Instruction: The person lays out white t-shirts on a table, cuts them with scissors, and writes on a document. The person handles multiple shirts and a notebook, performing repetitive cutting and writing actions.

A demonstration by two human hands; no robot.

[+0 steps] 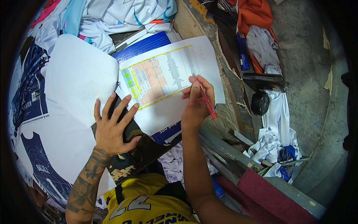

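My right hand (199, 99) grips a red pen (208, 101), its tip over the right part of a printed chart sheet (164, 80) with coloured cells and small rows. Beneath that sheet lies a blue record book (149, 44), its cover showing above and below the paper. My left hand (115, 125) rests with fingers spread, partly on a large white paper (80, 74) and partly on the dark worn table edge (149, 149). Printed navy jersey pieces (43, 160) show on the white sheets at the left.
White and light-blue fabric (123, 18) is heaped at the back. To the right, a black round object (260, 102) and a dark case (264, 81) sit beside white cloth (278, 115) and orange cloth (255, 16). A maroon padded piece (276, 198) lies at lower right, along a grey metal beam (231, 151).
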